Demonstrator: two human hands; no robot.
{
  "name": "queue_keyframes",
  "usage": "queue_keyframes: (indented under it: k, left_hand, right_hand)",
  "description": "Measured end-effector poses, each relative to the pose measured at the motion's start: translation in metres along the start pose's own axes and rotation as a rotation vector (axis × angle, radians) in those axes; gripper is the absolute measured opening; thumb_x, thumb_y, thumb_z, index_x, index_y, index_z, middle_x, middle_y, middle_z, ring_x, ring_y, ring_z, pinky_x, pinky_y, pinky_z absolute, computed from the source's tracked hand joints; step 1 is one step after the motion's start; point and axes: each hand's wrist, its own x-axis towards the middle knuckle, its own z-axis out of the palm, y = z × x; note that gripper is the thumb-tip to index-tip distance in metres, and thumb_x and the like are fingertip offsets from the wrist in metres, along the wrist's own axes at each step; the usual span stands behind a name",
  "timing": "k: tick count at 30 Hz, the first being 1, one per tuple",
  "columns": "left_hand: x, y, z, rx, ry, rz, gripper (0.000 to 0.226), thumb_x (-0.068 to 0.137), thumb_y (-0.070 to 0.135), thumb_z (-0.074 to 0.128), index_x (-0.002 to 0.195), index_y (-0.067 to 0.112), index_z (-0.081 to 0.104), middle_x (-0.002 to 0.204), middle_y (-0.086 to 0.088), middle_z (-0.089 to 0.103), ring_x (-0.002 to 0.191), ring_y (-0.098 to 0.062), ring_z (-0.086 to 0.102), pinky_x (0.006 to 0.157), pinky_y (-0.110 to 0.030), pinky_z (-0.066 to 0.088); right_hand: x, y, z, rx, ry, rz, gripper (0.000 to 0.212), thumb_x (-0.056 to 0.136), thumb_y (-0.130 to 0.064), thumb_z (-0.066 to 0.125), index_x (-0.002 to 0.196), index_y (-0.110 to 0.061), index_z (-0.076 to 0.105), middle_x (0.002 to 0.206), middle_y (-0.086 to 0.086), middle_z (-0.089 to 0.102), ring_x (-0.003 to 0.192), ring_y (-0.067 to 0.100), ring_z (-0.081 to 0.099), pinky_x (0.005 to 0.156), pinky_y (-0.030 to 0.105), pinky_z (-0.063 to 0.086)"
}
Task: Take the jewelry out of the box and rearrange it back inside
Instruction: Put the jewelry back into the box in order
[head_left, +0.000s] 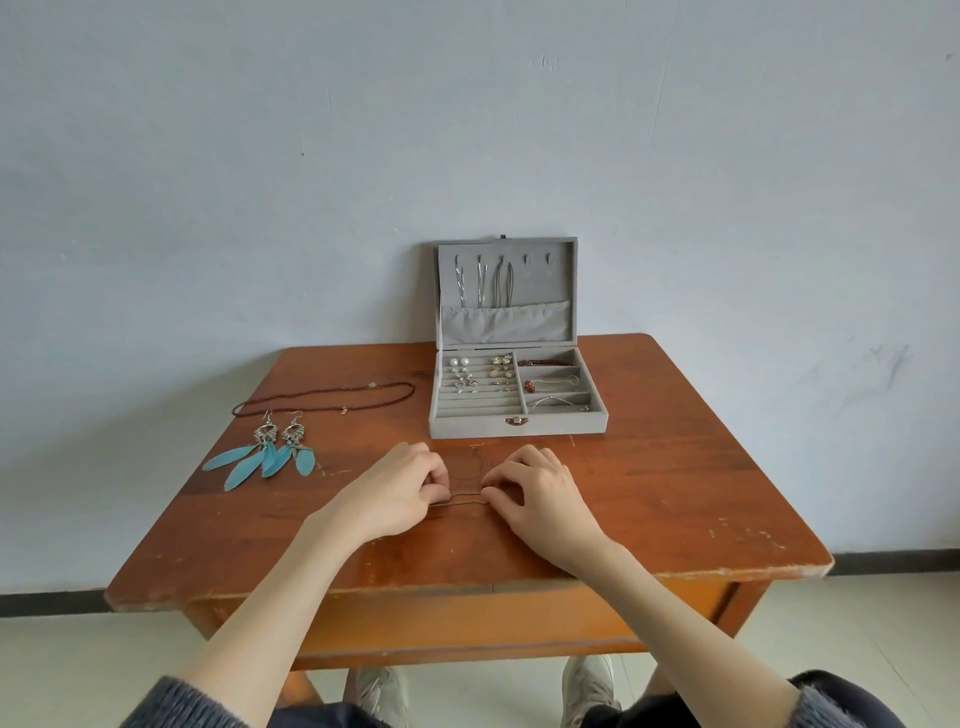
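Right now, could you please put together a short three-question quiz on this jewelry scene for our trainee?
1. True or false: the lid of the jewelry box is closed.
2. Multiple choice: the feather earrings lie A) inside the box, B) on the table left of the box, C) in the left hand.
3. Short answer: what do the left hand and right hand hold between them?

Key
1. False: the lid stands open, with chains hanging inside it.
2. B, just in front of the dark bead necklace.
3. A thin chain, pinched in the fingers of both hands, low over the table.
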Motion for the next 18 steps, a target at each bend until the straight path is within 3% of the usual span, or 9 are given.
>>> queue_keyframes:
  k: [2,5,9,14,18]
  left_hand:
    - [-0.001,0.005,-0.002,-0.022,0.002,0.025,0.01,0.096,0.026,0.045,0.089,0.025,0.052,0.104,0.007,0.048,0.099,-0.01,0.043,0.083,-0.023,0.032]
    - [-0.004,0.015,-0.008,-0.127,0.008,0.033,0.011,0.097,0.029,0.043,0.087,0.029,0.048,0.105,0.007,0.053,0.093,-0.014,0.051,0.079,-0.026,0.038]
    - [-0.005,0.024,-0.016,-0.278,0.038,0.066,0.012,0.096,0.025,0.045,0.085,0.025,0.051,0.089,0.012,0.067,0.098,-0.015,0.061,0.084,-0.032,0.045]
    - [0.002,0.029,-0.021,-0.467,0.057,0.062,0.01,0.094,0.024,0.05,0.086,0.023,0.057,0.083,0.009,0.068,0.097,-0.003,0.056,0.091,-0.028,0.038]
    - [0.01,0.035,-0.024,-0.556,0.1,0.095,0.007,0.09,0.021,0.057,0.086,0.021,0.062,0.081,0.007,0.066,0.085,-0.004,0.06,0.087,-0.023,0.043]
  right_hand:
    - [0.0,0.0,0.0,0.031,-0.006,0.008,0.024,0.089,-0.036,0.057,0.106,-0.024,0.068,0.106,-0.005,0.055,0.104,0.014,0.043,0.094,0.027,0.034]
    - [0.001,0.0,-0.002,0.067,-0.026,0.011,0.022,0.088,-0.038,0.059,0.102,-0.025,0.07,0.105,-0.007,0.056,0.1,0.012,0.041,0.09,0.026,0.031]
    - [0.002,0.0,-0.006,0.153,-0.05,0.03,0.013,0.088,-0.027,0.059,0.087,-0.02,0.07,0.1,-0.006,0.061,0.098,0.014,0.046,0.09,0.03,0.035]
    - [0.002,0.0,-0.011,0.291,-0.115,0.066,0.02,0.09,-0.021,0.05,0.105,-0.026,0.063,0.099,-0.011,0.068,0.102,0.012,0.051,0.099,0.034,0.031]
    - [0.003,0.004,-0.013,0.403,-0.173,0.052,0.011,0.085,-0.031,0.059,0.093,-0.031,0.066,0.085,-0.015,0.07,0.091,0.006,0.061,0.101,0.044,0.037]
